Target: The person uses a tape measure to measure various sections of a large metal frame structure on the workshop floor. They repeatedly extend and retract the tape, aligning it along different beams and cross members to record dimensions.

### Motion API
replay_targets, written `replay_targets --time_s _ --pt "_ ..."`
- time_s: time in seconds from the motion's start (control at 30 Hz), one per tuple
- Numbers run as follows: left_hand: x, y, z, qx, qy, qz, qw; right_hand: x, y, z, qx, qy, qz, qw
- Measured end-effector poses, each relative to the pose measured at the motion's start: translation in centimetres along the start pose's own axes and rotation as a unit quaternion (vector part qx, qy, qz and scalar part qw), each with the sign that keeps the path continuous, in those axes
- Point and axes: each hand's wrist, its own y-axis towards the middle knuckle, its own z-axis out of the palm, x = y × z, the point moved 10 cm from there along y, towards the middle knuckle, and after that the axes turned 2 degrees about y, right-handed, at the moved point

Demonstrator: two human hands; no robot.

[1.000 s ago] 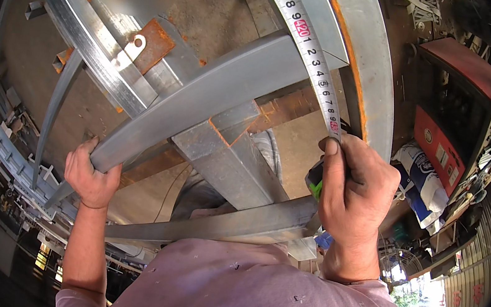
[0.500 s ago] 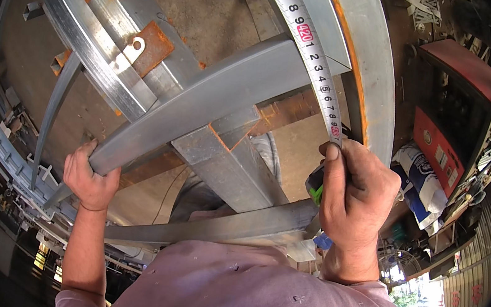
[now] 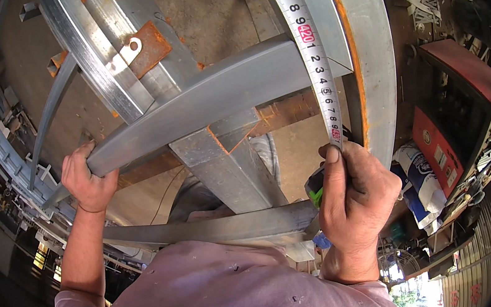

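Observation:
My left hand (image 3: 89,179) is wrapped round the near left end of a grey rectangular steel tube (image 3: 203,100). That tube slants up to the right, across the other metal members. In my right hand (image 3: 359,201), closed with the thumb on top, is a tape measure (image 3: 315,185), its dark and green case partly hidden behind the fingers. The white tape blade (image 3: 317,57) is drawn out and curves up past the tube's far end, beside a long steel beam (image 3: 360,50) with a rusty orange edge. Where the blade's far end lies is out of view.
Below the tube sits a short steel box section (image 3: 227,170), with a crosswise steel bar (image 3: 209,230) close to my body. More galvanized channels (image 3: 92,38) and a rusty plate (image 3: 151,49) are at upper left. A red panelled cabinet (image 3: 441,143) and white-blue sacks (image 3: 420,181) stand at right.
Very little differs. My left hand and the near end of the steel tube have shifted slightly left. My right hand keeps its hold on the tape measure in nearly the same place.

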Motion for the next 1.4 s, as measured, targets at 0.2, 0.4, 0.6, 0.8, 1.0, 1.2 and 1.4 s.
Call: replay_targets --time_s 0.2,0.4,0.6,0.8,1.0,1.2,1.4 --pt "0.11 -0.14 0.04 0.004 0.006 0.001 1.000 0.17 -0.01 -0.05 -0.006 -0.007 -0.006 1.000" --pt "0.08 -0.14 -0.10 0.000 0.008 0.003 1.000 0.40 0.04 -0.09 -0.007 -0.012 -0.015 1.000" --pt "0.04 -0.07 -0.24 -0.006 -0.002 0.008 1.000 0.72 0.08 -0.09 0.004 -0.029 -0.019 0.999" --pt "0.02 -0.08 -0.17 -0.002 0.000 0.009 1.000 0.83 0.13 -0.08 0.004 -0.033 -0.022 0.999" --pt "-0.20 0.01 -0.13 -0.001 -0.003 0.014 1.000 0.60 0.21 -0.06 0.014 -0.031 -0.004 0.999" --pt "-0.25 0.01 -0.12 -0.005 -0.001 0.016 1.000 0.58 0.26 -0.04 0.021 -0.039 -0.009 0.999" --pt "-0.17 0.02 0.08 -0.002 -0.001 0.013 1.000 0.56 0.42 0.02 0.021 -0.037 -0.007 0.999"
